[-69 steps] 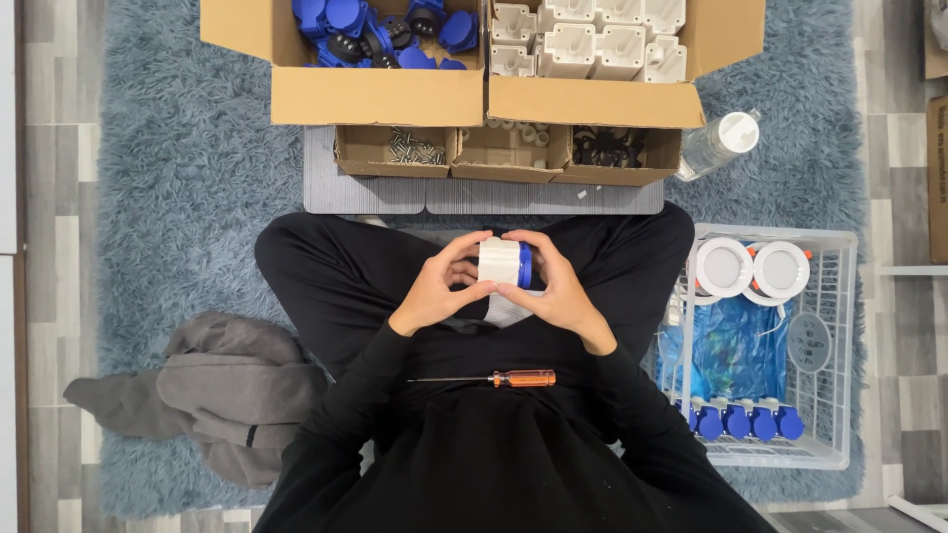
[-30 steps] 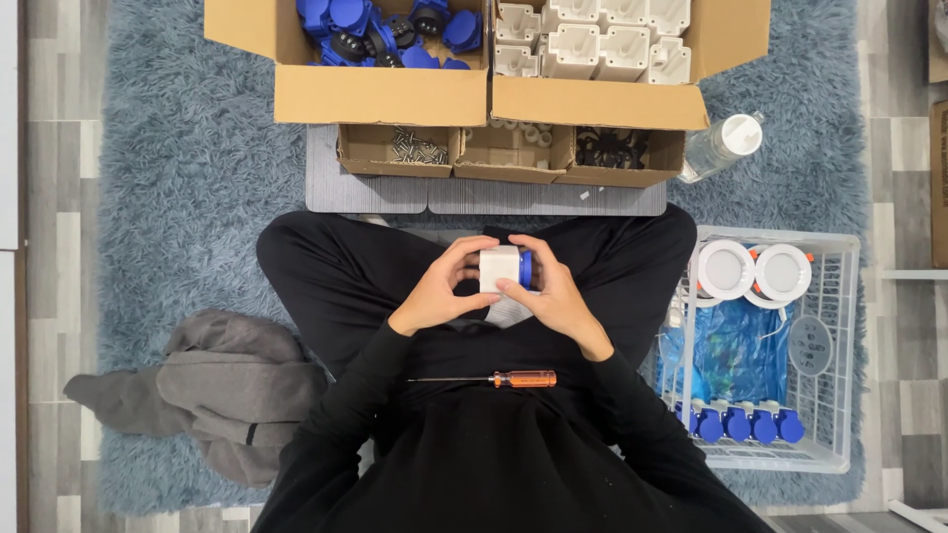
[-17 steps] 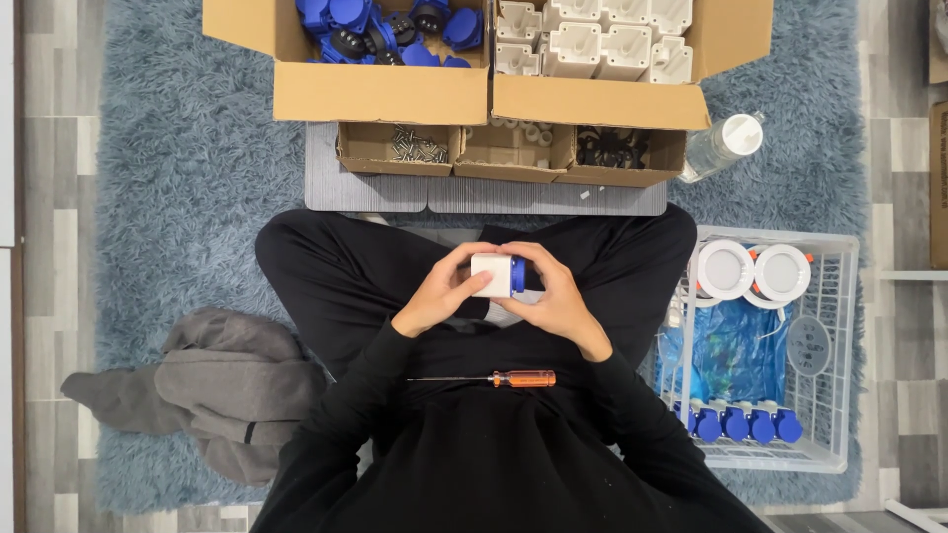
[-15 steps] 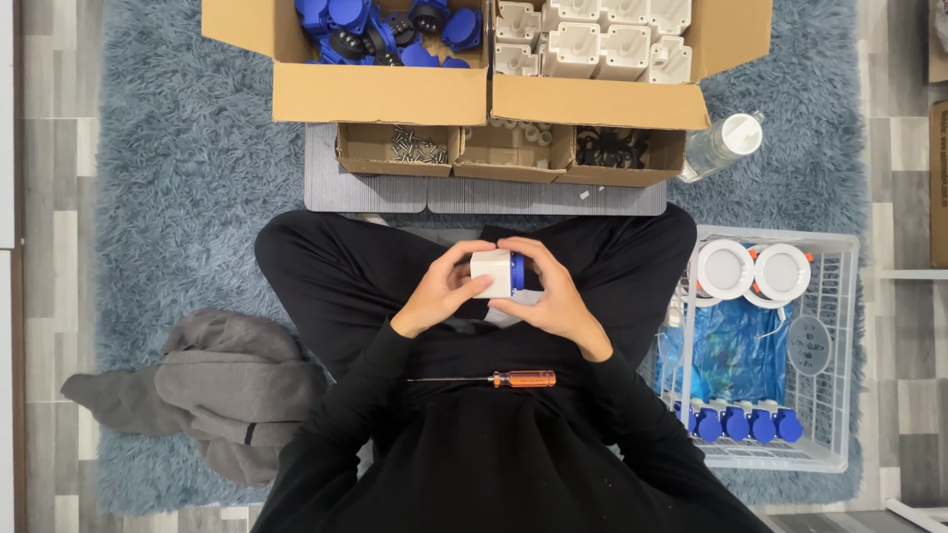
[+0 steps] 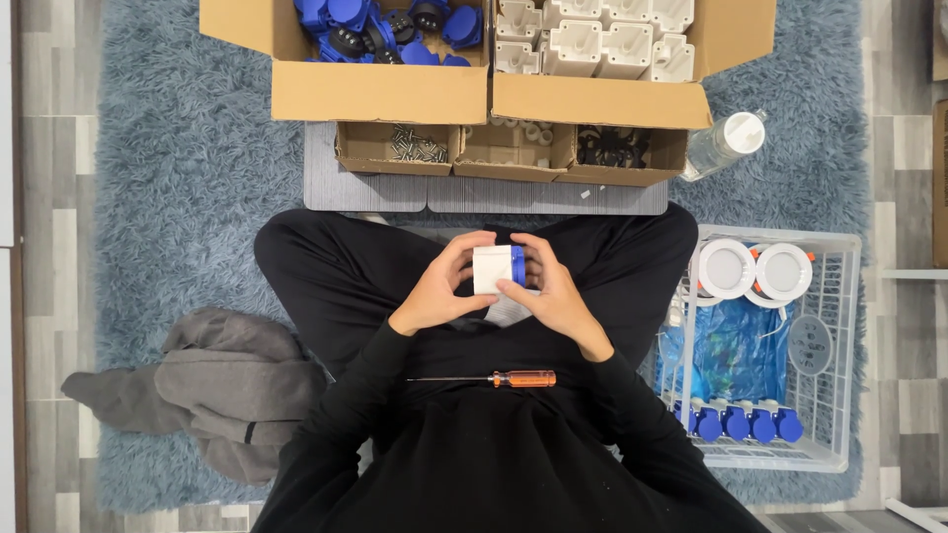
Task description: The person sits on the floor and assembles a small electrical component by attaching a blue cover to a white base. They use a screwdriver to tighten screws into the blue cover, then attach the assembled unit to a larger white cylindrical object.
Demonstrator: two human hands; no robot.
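Both hands close on one small part above the person's crossed legs: a white plastic housing (image 5: 492,269) with a blue cap (image 5: 517,266) on its right end. The left hand (image 5: 434,294) pinches the white body with fingers curled over its top and left face, thumb underneath; the right hand (image 5: 554,296) wraps the blue end, fingers pressed against the cap. Over the last couple of seconds the piece has turned between the hands: the blue, earlier a sliver low on the right, now shows as a clear band along the right edge, and the hands have drawn slightly closer, so the cap looks to be getting seated or twisted onto the housing. An orange-handled screwdriver (image 5: 494,378) lies untouched across the lap, just below the wrists. Ahead of the knees, a grey board (image 5: 375,195) carries three small cardboard trays of screws (image 5: 415,148), pale bits and dark rings. Past its far edge stands a large open carton, blue caps (image 5: 380,22) left, white housings (image 5: 592,35) right. At the right, a white wire basket (image 5: 834,345) holds finished blue-ended pieces along its near edge. A grey garment (image 5: 212,385) lies crumpled on the blue rug at the left.
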